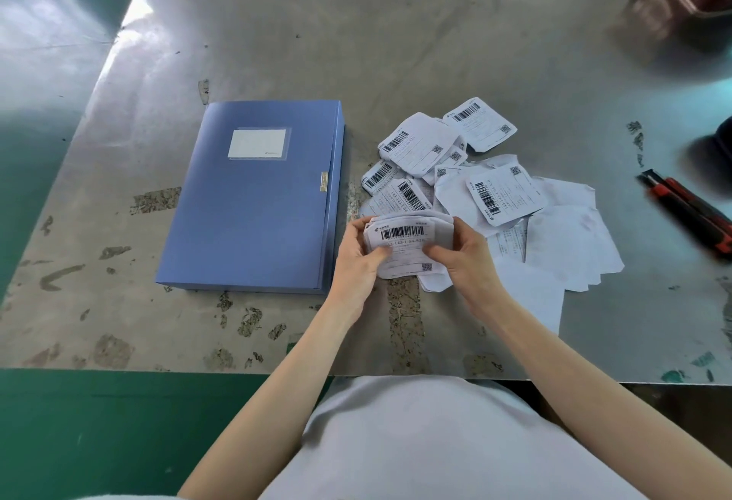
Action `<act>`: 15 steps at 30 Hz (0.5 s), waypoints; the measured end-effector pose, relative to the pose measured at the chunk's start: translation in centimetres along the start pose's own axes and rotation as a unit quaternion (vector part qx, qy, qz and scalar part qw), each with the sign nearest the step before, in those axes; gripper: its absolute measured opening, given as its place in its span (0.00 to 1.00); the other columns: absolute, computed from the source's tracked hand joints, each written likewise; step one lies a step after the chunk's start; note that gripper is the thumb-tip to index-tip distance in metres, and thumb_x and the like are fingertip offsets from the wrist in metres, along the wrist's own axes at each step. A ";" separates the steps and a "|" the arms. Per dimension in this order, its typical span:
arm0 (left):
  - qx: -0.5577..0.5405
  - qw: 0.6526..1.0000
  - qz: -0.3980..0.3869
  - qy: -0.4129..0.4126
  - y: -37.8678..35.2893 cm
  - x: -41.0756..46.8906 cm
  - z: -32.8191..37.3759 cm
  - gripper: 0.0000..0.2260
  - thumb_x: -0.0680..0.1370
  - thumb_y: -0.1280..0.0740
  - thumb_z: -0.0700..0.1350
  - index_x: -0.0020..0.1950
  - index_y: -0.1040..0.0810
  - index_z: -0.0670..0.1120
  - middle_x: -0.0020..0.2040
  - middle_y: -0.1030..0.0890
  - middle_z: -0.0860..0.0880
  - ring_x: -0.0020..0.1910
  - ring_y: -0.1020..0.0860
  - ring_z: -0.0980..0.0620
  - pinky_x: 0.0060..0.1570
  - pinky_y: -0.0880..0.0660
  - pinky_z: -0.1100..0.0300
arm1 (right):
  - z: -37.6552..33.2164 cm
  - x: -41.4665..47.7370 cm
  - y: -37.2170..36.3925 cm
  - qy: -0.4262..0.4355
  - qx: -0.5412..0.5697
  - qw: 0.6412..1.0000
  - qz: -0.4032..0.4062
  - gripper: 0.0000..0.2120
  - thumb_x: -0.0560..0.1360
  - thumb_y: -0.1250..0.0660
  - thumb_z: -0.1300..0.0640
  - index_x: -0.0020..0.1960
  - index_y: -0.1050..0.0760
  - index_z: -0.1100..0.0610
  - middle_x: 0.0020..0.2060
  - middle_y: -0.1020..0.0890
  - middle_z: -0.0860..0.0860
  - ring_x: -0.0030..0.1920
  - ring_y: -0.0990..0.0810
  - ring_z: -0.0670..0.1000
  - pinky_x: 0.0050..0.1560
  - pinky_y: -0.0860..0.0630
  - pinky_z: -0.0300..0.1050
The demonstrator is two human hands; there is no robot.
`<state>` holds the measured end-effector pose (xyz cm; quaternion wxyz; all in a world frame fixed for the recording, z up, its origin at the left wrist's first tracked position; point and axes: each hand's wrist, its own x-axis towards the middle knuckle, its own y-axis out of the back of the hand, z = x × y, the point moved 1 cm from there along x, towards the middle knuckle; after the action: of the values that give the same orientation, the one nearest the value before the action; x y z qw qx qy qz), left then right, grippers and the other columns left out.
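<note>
The left hand and right hand are gripping a small stack of shipping labels with curled fingers, just right of the closed blue file box. Many loose labels are lying scattered on the tabletop, so the gathering is looking only partly done, with filing yet to come.

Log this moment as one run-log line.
left hand: grips label stack | right hand: grips label stack | loose labels: heaped beside stack | blue file box: closed, left of hands

The small stack of white shipping labels sits pinched between my left hand and right hand, print side up and edges curled. Its top sheet shows 1 barcode and 1 QR code.
</note>
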<state>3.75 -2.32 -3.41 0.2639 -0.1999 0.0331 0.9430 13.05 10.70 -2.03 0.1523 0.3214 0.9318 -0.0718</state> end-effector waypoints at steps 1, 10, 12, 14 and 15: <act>-0.003 1.000 0.007 0.014 0.0 0.0 -0.2 0.16 0.75 0.32 0.33 0.58 0.28 0.50 0.57 0.20 0.47 0.59 0.23 0.48 0.57 0.23 0.50 | 0.1 0.0 -0.1 -0.002 -0.004 1.000 0.003 0.17 0.71 0.34 0.73 0.57 0.25 0.61 0.46 0.18 0.54 0.45 0.19 0.48 0.45 0.20 0.42; -0.019 1.000 0.003 0.025 -0.1 0.5 0.0 0.10 0.77 0.33 0.37 0.53 0.22 0.51 0.51 0.17 0.50 0.52 0.19 0.49 0.43 0.20 0.57 | -0.2 1.9 1.4 0.017 -0.031 0.996 0.078 0.13 0.70 0.34 0.72 0.45 0.26 0.55 0.42 0.21 0.52 0.43 0.23 0.50 0.49 0.25 0.44; -0.037 0.999 -0.005 0.030 0.0 0.7 0.1 0.12 0.76 0.33 0.35 0.54 0.22 0.50 0.53 0.16 0.50 0.54 0.19 0.49 0.50 0.20 0.55 | -0.8 2.7 2.7 0.044 -0.057 0.990 0.122 0.14 0.70 0.35 0.72 0.46 0.27 0.53 0.42 0.20 0.48 0.43 0.22 0.49 0.50 0.25 0.41; -0.045 0.998 -0.009 0.038 0.2 0.9 0.0 0.12 0.76 0.33 0.34 0.54 0.22 0.49 0.53 0.16 0.48 0.54 0.18 0.49 0.51 0.21 0.52 | -1.4 3.6 4.4 0.072 -0.143 0.973 0.169 0.13 0.69 0.36 0.70 0.48 0.27 0.54 0.42 0.20 0.46 0.44 0.22 0.48 0.47 0.27 0.37; -0.048 0.998 -0.010 0.043 0.2 1.0 0.0 0.11 0.76 0.33 0.34 0.54 0.22 0.48 0.53 0.16 0.49 0.53 0.18 0.49 0.50 0.20 0.53 | -1.6 4.1 5.3 0.081 -0.185 0.961 0.186 0.13 0.69 0.36 0.70 0.48 0.27 0.55 0.44 0.20 0.48 0.45 0.22 0.48 0.46 0.29 0.34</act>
<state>2.94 -2.01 -3.83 0.2617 -0.2531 -0.0025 0.9314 12.87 17.57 -2.03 0.1439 0.4602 0.8617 0.1581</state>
